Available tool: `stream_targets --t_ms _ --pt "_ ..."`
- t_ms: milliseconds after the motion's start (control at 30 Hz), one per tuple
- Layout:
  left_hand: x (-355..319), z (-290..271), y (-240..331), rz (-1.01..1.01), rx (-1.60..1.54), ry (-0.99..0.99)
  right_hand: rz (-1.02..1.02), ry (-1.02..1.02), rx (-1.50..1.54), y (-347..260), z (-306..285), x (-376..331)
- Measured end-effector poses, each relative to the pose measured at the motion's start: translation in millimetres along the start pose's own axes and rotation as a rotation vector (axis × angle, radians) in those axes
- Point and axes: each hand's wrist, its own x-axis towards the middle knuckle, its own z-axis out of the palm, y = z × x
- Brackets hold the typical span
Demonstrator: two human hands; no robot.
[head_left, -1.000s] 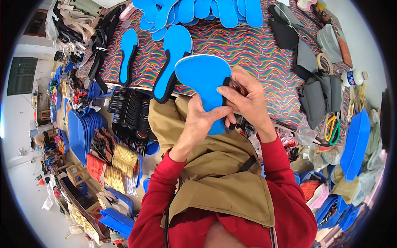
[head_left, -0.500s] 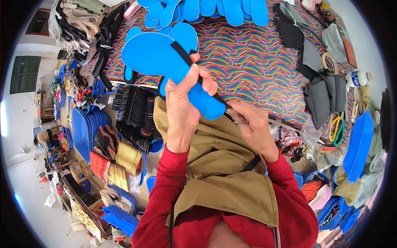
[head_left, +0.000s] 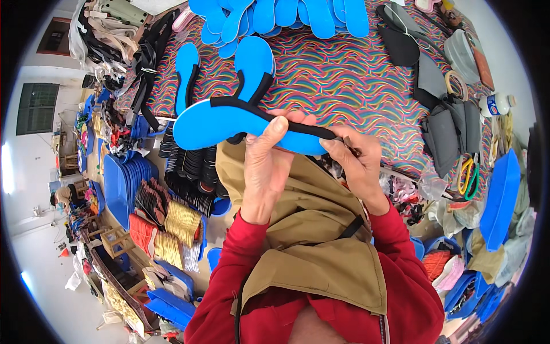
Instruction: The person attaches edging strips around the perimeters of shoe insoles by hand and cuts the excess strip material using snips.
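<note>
A blue insole (head_left: pixel 209 123) lies across in front of me, its wide end to the left. My left hand (head_left: pixel 269 157) grips it around the middle, thumb on top. Along its far edge runs a black strip (head_left: pixel 246 106), reaching the narrow right end. There my right hand (head_left: pixel 355 163) pinches the strip's end against the insole; what lies under the fingers is partly hidden. Just beyond, on the table, rest more blue insoles (head_left: pixel 255 57) edged with black strips, and a slimmer one (head_left: pixel 187 60) stands apart to their left.
The table bears a wavy multicoloured cloth (head_left: pixel 338 80). Blue insoles (head_left: pixel 321 20) are heaped at its far side. Grey and black pieces (head_left: pixel 441 137), scissors (head_left: pixel 471 179), a tape roll (head_left: pixel 456 86) and a white bottle (head_left: pixel 497 107) lie right. Blue bins (head_left: pixel 123 186) and stacked soles (head_left: pixel 183 221) stand lower left.
The insole has turned from slanting to nearly level and come lower, uncovering the insoles behind it. My right hand has shifted slightly right and up, and the black strip now follows the far edge.
</note>
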Motion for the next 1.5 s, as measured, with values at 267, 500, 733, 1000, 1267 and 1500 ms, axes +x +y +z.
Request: stream_targets --t_ms 267,500,733,1000,1267,1500 --pt "-43.5 -3.7 56.0 -0.2 0.798 -0.361 0.163 -0.17 0.185 -0.5 -32.3 17.8" --pt "19.8 32.6 82.9 0.301 1.872 -0.807 0.037 -0.378 0.051 -7.6 -17.0 21.6" --pt "11.3 22.3 95.8 0.26 1.938 -0.967 0.204 -0.503 0.312 2.2 -37.3 42.8" --pt "8.3 22.4 106.8 0.377 1.92 -0.893 0.352 -0.656 0.295 -21.0 -50.4 54.0" --pt "-22.1 8.3 62.6 0.023 1.112 -0.529 0.098 -0.134 0.364 -8.8 -59.5 26.8" --pt "-22.5 30.4 37.8 -0.035 0.589 -0.179 0.22 0.038 0.526 -5.3 -4.1 -2.4"
